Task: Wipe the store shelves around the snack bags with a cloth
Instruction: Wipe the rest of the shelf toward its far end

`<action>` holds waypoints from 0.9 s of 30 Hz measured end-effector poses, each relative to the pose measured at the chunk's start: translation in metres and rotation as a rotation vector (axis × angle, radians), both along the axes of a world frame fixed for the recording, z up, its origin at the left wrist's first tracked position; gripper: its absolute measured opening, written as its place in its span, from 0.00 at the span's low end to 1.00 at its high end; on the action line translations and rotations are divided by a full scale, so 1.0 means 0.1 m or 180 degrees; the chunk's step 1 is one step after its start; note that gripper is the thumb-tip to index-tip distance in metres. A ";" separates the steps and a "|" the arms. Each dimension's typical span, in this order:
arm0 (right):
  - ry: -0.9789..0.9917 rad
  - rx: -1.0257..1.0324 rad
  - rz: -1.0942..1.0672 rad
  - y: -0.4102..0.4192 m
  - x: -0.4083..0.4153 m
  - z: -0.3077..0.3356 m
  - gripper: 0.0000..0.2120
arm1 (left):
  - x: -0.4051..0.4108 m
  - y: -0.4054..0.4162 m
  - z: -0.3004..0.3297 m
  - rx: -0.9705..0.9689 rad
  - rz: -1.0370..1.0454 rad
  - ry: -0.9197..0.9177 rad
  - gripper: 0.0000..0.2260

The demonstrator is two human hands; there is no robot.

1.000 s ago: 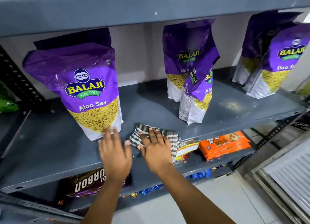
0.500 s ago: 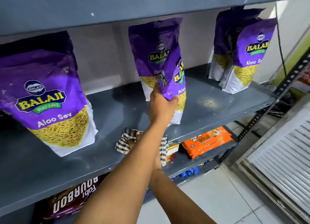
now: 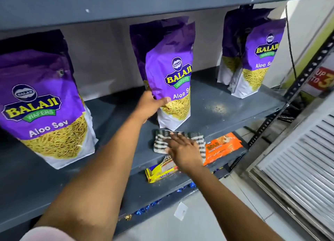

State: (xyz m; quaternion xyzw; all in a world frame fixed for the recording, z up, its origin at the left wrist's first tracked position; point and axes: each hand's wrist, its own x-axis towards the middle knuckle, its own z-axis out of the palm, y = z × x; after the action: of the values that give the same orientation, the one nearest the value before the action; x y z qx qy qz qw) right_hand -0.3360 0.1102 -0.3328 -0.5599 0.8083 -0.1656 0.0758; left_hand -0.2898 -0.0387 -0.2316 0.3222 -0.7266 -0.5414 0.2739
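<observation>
While the left hand (image 3: 151, 106) grips the lower edge of the middle Aloo Sev bag (image 3: 169, 81) on the grey shelf (image 3: 226, 110), the right hand (image 3: 182, 150) lies flat, fingers spread, pressing a striped cloth (image 3: 160, 141) onto the shelf just in front of that bag. Other Aloo Sev bags stand left (image 3: 43, 103) and right (image 3: 253, 60) of it; an orange cookie packet (image 3: 222, 146) lies below.

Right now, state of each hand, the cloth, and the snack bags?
Left hand: gripping the middle bag's left side.
Right hand: flat, pressing the cloth.
Cloth: crumpled on the shelf, at the middle bag's base.
Middle bag: upright, held.
Left bag: upright, untouched.
Right bags: upright, untouched.
</observation>
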 end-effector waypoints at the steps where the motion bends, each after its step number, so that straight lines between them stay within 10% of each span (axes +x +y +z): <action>1: 0.0046 0.0023 -0.0069 0.05 -0.11 0.00 0.21 | 0.04 0.04 -0.03 -0.0018 0.0058 0.0033 0.19; 8: -0.0162 -0.0162 -0.1256 0.22 -0.60 0.23 0.12 | 0.84 0.40 -0.82 -0.0853 0.1216 -0.1774 0.20; 11: -0.0034 -0.0285 -0.0539 0.05 -0.14 0.17 0.18 | 0.92 0.56 -1.08 -0.1327 0.1226 -0.2461 0.22; 27: -0.0253 -0.0165 -0.0245 0.25 -1.65 0.21 0.11 | -0.15 0.69 -1.15 -0.1101 0.1732 -0.3305 0.27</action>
State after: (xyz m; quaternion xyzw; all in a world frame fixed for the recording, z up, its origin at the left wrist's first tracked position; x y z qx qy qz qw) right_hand -0.5009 0.1355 -0.3119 -0.5232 0.8210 -0.2114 0.0869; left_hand -0.3050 0.0306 -0.3462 0.6689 -0.7343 -0.0985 0.0608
